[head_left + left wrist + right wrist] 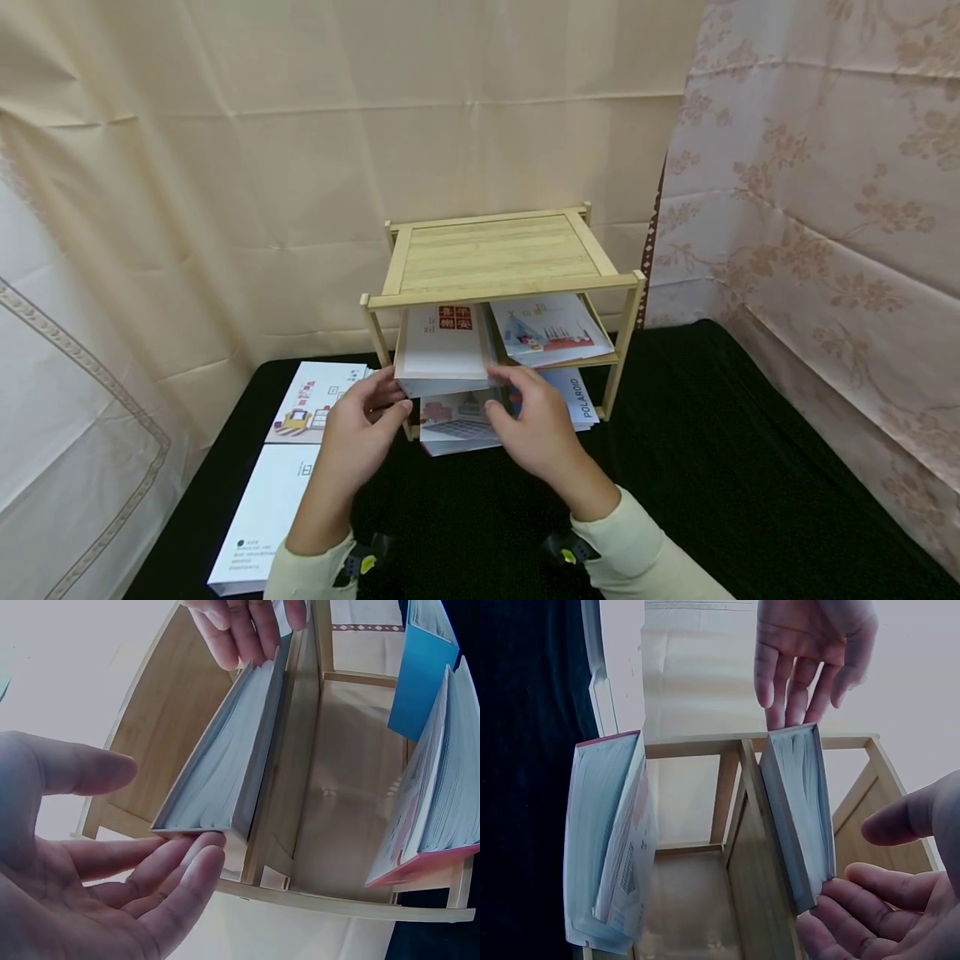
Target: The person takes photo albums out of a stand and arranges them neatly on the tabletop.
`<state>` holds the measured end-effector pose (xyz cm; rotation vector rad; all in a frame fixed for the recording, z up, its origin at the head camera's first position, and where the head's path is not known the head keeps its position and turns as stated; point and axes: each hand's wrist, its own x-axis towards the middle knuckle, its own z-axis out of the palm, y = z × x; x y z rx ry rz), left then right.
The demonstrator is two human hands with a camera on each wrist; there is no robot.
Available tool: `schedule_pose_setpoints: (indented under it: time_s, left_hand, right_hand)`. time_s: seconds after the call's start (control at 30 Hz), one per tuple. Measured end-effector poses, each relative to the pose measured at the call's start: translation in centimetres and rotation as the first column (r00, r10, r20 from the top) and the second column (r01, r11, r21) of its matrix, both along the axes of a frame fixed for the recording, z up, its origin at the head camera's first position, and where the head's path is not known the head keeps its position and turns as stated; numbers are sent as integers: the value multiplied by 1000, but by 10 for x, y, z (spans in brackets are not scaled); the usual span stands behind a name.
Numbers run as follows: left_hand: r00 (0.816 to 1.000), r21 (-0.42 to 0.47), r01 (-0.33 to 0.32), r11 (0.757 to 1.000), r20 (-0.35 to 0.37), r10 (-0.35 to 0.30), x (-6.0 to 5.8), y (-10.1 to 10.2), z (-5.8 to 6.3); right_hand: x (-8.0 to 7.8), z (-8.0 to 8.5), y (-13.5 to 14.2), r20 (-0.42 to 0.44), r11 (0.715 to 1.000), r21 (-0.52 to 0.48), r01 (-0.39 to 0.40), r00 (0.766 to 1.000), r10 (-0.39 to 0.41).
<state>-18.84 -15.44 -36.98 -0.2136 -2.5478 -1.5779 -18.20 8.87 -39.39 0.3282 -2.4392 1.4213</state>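
On the rack's middle shelf, thick white book [444, 350] (red emblem), hands touching

Wooden shelf unit [501, 265] at the far middle of the table [712, 467], backed by hanging cloth [300, 125]. On the middle shelf, left: a book [444, 346] jutting over the near edge, left hand [358, 433] touching its near left corner, right hand [534, 421] touching its near right corner. On the same shelf, right: another book [551, 329], just beside the first. On the bottom level, below both: a stack of books [495, 412] sticking out toward the near side. Left of the shelf unit, flat on the table: one booklet [315, 400] farther off, a second booklet [273, 521] nearer, the two edge to edge.
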Motion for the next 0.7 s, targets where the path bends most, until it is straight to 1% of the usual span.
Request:
schedule_pose_setpoints:
  time_s: [0.2, 0.33, 0.4, 0.47, 0.57, 0.7]
  left_hand:
    - [999, 29, -33, 999, 10, 33, 0, 1, 2]
    - [997, 39, -78, 996, 2, 78, 1, -2, 1]
    - [995, 57, -100, 993, 3, 100, -1, -3, 0]
    - [994, 96, -112, 989, 9, 112, -3, -3, -2]
    - [993, 160, -115, 980, 41, 110, -8, -1, -6]
    - [989, 227, -112, 967, 120, 87, -14, 0, -11]
  right_hand:
    - [1, 1, 2, -42, 1000, 14, 17, 999, -16]
    - [-1, 2, 0, -66, 999, 20, 25, 998, -23]
    - [-1, 3, 1, -73, 1000, 9, 20, 997, -19]
    - [-1, 4, 2, -70, 1000, -7, 13, 997, -14]
    - [0, 6, 5, -53, 999, -31, 12, 999, -13]
    - [0, 7, 5, -14, 999, -44, 17, 1000, -18]
